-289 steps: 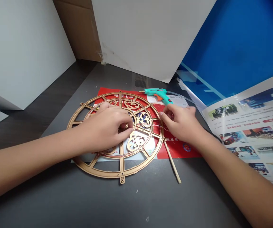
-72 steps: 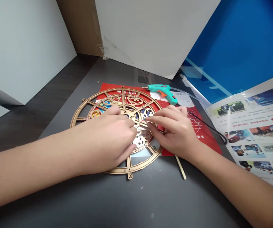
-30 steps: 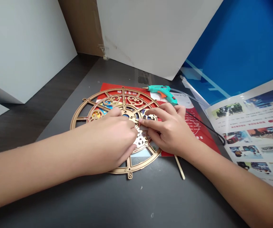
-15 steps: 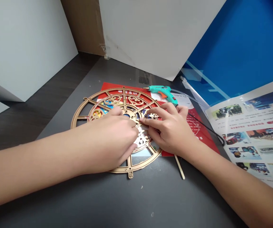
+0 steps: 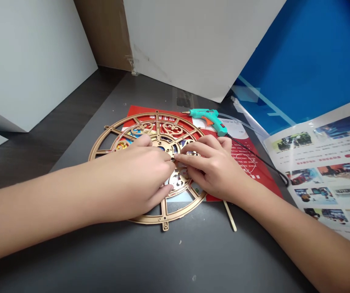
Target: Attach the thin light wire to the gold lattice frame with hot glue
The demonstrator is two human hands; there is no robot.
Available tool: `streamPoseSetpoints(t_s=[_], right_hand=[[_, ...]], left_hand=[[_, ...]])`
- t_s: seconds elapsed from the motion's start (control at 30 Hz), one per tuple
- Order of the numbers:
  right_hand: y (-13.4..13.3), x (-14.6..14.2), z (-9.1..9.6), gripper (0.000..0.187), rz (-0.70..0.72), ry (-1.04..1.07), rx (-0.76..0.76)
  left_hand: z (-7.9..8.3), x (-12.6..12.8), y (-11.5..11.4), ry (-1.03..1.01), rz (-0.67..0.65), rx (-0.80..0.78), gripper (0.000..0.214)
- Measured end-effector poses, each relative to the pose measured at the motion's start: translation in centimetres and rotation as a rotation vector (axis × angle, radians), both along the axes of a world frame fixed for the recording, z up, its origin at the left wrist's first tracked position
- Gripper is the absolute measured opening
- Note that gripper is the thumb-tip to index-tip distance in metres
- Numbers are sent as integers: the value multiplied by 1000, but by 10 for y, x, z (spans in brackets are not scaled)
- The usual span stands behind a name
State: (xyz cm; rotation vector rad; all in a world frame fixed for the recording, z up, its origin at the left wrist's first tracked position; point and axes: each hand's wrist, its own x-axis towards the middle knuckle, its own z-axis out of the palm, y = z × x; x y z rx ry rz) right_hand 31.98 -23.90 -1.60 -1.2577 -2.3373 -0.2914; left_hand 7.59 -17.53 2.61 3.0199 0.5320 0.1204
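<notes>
Left hand (image 5: 135, 175) and right hand (image 5: 213, 171) meet at the hub of the gold openwork wheel (image 5: 150, 219) — both grips narrow, anything held hidden, can't tell

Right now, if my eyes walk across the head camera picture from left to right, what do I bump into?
White board → left rim of the gold openwork wheel frame → left hand → right hand → glossy printed poster
</notes>
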Motion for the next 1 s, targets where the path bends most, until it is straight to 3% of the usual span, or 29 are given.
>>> streamPoseSetpoints(t_s=[0.23,0.47,0.67,1.0], right_hand=[[1,2,2,32,3,22,-68],[0,2,1,29,-4,92,-34],[0,3,2,33,-6,43,-128],[-1,1,3,37,-2,27,-182]], left_hand=[[1,0,8,-33,84,-2,40],[-7,0,14,-137,-27,96,42],[-5,0,11,-120,-42,172,47],[-6,-1,13,-132,-72,151,40]])
